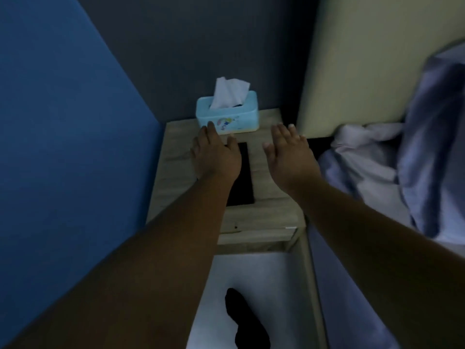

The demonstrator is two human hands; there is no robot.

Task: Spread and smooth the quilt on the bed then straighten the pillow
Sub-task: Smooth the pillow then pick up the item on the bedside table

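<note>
The pale lilac quilt [377, 159] lies bunched and rumpled on the bed at the right, rising toward the upper right corner. No pillow can be made out. My left hand [216, 154] hovers palm down over the wooden bedside table [259, 220], fingers spread, holding nothing. Beside it, my right hand [289, 159] is also flat and open above the table, just left of the quilt's edge. Both forearms stretch in from the bottom of the view.
A light blue tissue box [227, 117] stands at the back of the table, close to my left fingertips. A black flat object [242, 180] lies on the tabletop between my hands. A cream headboard [357, 59] stands behind the bed. Blue wall at left.
</note>
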